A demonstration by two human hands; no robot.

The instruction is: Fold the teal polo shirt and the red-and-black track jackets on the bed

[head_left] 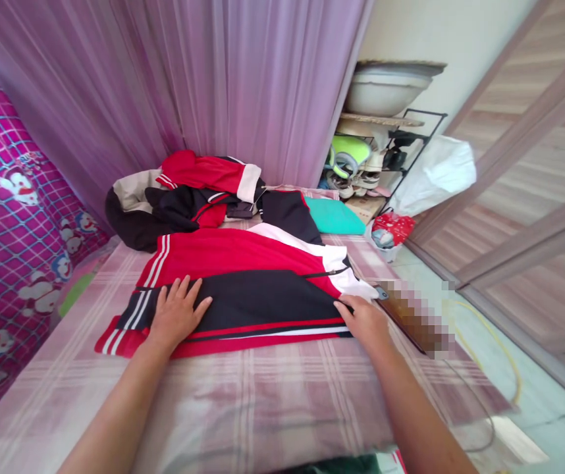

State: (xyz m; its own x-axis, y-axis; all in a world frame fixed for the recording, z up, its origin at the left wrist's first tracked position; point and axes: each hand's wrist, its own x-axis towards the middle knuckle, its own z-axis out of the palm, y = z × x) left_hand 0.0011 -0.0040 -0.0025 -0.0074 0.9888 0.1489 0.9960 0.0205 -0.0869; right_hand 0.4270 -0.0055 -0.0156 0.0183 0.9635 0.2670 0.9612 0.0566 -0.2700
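A red, black and white track jacket (243,253) lies spread on a checked cloth, one black sleeve (263,296) laid lengthwise across its near side. My left hand (176,313) rests flat on that sleeve close to the striped cuff, fingers spread. At the white shoulder and collar end, my right hand (364,319) touches the edge of the jacket, thumb and forefinger at the fabric. Whether cloth is pinched between those fingers is hard to make out.
Behind the jacket lie a heap of red and black clothes (203,184) and a teal folded item (334,216). A phone (403,316) lies at right. Beyond are a shoe rack (396,148) with basins (386,91), a red bag (392,229), purple curtains (243,85) and a wooden wardrobe (534,197).
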